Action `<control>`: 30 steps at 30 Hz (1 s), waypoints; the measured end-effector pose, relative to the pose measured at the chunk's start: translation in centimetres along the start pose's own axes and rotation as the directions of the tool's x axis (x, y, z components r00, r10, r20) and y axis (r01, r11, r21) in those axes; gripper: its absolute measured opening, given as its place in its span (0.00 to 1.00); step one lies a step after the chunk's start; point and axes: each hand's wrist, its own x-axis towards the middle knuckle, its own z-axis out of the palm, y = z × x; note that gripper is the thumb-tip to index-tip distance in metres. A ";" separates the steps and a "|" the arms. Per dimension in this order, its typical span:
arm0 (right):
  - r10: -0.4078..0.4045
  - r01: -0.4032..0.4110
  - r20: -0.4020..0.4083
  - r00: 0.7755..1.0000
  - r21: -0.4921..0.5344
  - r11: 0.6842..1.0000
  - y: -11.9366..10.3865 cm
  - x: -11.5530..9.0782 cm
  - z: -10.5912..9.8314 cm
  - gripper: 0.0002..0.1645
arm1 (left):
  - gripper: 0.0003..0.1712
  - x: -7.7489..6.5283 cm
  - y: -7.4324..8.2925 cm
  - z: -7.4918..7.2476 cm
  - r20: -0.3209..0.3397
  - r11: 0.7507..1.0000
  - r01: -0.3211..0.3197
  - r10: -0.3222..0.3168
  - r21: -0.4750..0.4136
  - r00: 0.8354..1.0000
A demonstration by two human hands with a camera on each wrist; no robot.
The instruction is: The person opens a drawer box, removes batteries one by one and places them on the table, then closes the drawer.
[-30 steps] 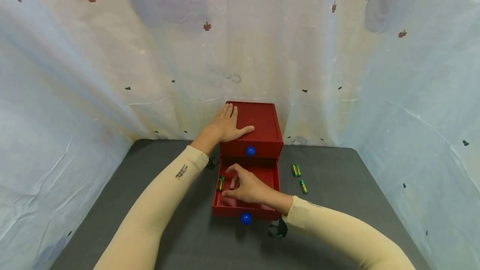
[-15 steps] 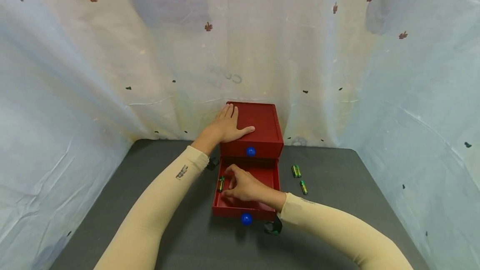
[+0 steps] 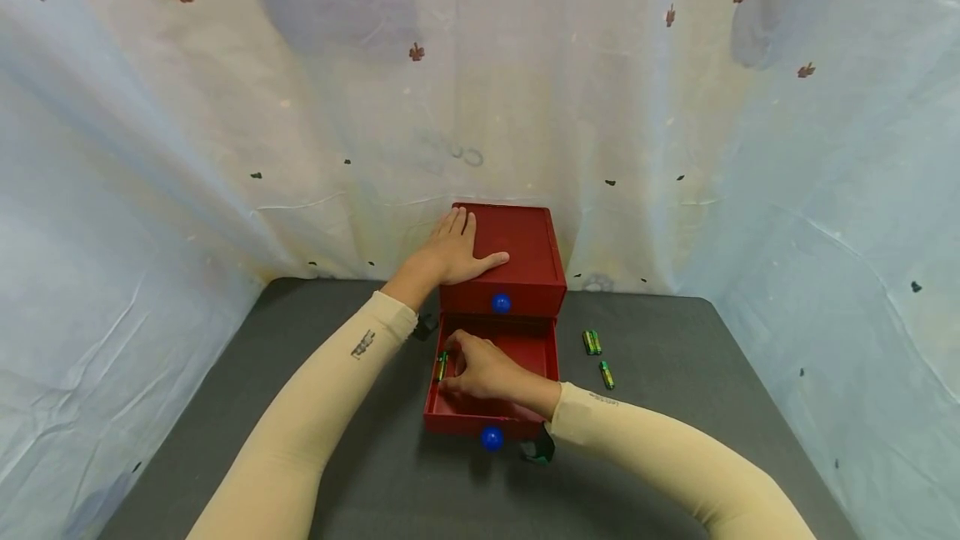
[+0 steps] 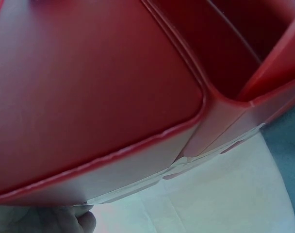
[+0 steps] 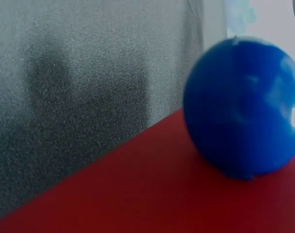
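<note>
A red two-drawer box [image 3: 517, 244] stands on the table, its lower drawer [image 3: 543, 357] pulled out. My left hand [image 3: 453, 257] rests flat on the box top, fingers spread and thumb outstretched. In the left wrist view a few fingertips [image 4: 82, 221] show past the box's edge. A green and gold battery [image 3: 441, 367] lies along the left wall inside the drawer. My right hand [image 3: 483, 369] is over the drawer, thumb and forefinger curved apart at the two ends of that battery. The lower blue knob [image 5: 244, 107] fills much of the right wrist view; no fingers show there.
On the dark grey table [image 3: 660, 440], right of the box, lie a pair of batteries [image 3: 592, 342] side by side and a single battery [image 3: 607, 374]. The upper drawer, with its own blue knob [image 3: 501, 302], is closed. A pale curtain [image 3: 637, 107] surrounds the table.
My right hand has moved slightly left, bringing its thumb and forefinger to the battery in the drawer. My left hand, the box and the batteries have stayed in place.
</note>
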 end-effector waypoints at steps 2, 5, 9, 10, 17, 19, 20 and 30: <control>-0.007 0.007 -0.002 1.000 -0.002 1.000 0.2 0.1 0.2 0.31 | 0.65 0.0 0.0 0.1 -0.002 1.000 0.000 0.000 -0.002 1.000; -0.005 0.005 -0.002 1.000 0.013 1.000 0.1 0.1 0.1 0.31 | 0.65 0.2 -0.1 0.2 0.000 1.000 0.000 0.000 0.002 1.000; -0.048 0.048 -0.016 0.999 -0.008 0.999 0.4 0.0 0.3 0.30 | 0.65 0.3 -0.1 0.2 0.000 1.000 -0.003 0.003 0.006 1.000; -0.049 0.049 -0.015 0.999 -0.011 0.999 0.3 0.0 0.3 0.31 | 0.65 0.3 -0.1 0.2 -0.001 1.000 -0.002 0.002 0.006 1.000; -0.090 0.089 -0.034 0.995 -0.050 0.995 1.4 0.6 0.9 0.31 | 0.65 0.3 -0.1 0.2 0.008 1.000 -0.001 0.001 0.009 1.000; -0.083 0.082 -0.025 0.996 -0.044 0.996 1.6 0.8 0.9 0.32 | 0.65 0.3 -0.1 0.1 0.009 1.000 -0.002 0.002 0.006 1.000; -0.086 0.085 -0.028 0.996 -0.050 0.995 2.1 1.1 1.2 0.32 | 0.65 0.3 -0.1 0.1 0.010 1.000 -0.001 0.001 0.004 1.000; -0.084 0.083 -0.017 0.996 -0.066 0.994 3.1 1.6 1.6 0.32 | 0.64 0.2 -0.1 0.0 0.019 1.000 -0.001 0.001 0.002 1.000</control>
